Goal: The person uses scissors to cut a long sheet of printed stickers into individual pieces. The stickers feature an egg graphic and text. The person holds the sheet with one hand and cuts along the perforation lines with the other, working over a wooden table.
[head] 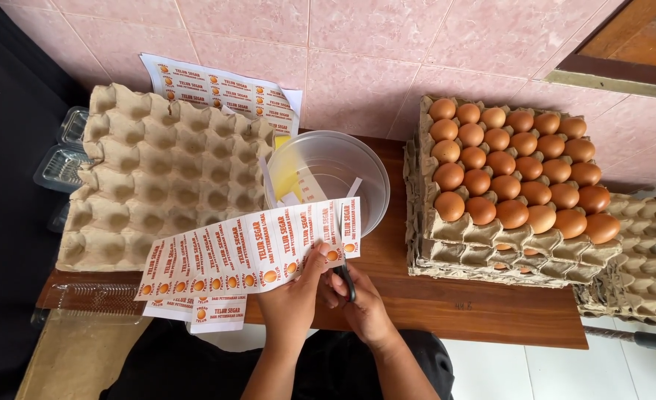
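Observation:
My left hand (292,298) pinches the lower edge of a white paper sheet of printed labels (246,255), each label with orange text and a small egg picture. My right hand (361,302) grips black scissors (345,275) whose blades point up into the sheet near its right end. The sheet hangs over the front of a clear round plastic bowl (357,167) that holds a few cut strips. Both hands meet over the wooden table's (454,304) front part.
A stack of empty cardboard egg trays (157,170) lies at the left, with more label sheets (224,89) leaning on the pink tiled wall behind. Stacked trays of brown eggs (517,174) stand at the right, beside more empty trays (643,259). Clear plastic boxes (61,159) sit far left.

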